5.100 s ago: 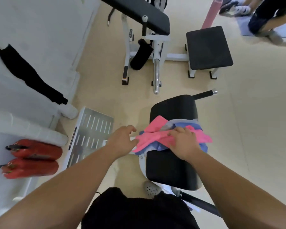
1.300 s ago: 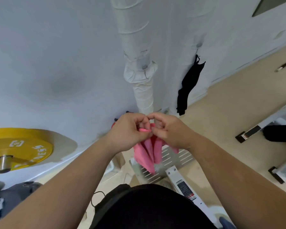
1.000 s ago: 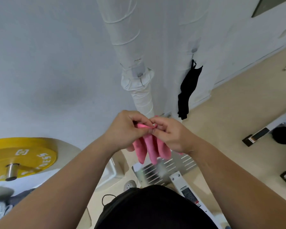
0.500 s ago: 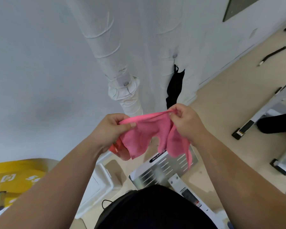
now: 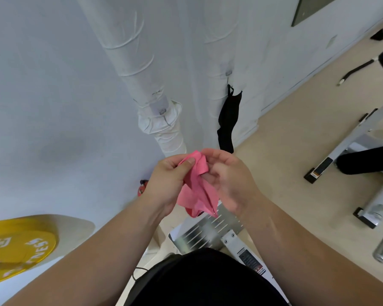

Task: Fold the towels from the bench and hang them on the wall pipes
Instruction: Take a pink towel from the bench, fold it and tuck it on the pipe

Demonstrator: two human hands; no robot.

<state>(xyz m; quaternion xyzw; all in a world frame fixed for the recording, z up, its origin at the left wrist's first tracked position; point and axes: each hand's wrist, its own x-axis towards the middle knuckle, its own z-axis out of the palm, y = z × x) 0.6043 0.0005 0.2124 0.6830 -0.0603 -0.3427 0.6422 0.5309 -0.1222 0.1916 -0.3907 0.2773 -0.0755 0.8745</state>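
A pink towel [image 5: 197, 191] hangs bunched between my two hands at chest height, in front of the white wall. My left hand [image 5: 166, 184] pinches its top edge with thumb and fingers. My right hand [image 5: 228, 180] is curled around the other side of the same fold, fingers touching the cloth. Straight ahead runs a thick white wrapped wall pipe [image 5: 146, 89], with a second wrapped pipe [image 5: 217, 62] to its right. The bench with the other towels is out of view.
A black cloth [image 5: 228, 120] hangs from the right pipe. A yellow weight plate [image 5: 16, 246] sits at lower left. A slotted metal footplate [image 5: 206, 233] lies below my hands. White gym machine frames [image 5: 363, 138] stand on the beige floor at right.
Half a second ago the towel was stretched wide between my hands; now my hands have come together and the towel is gathered into a narrow folded bunch.
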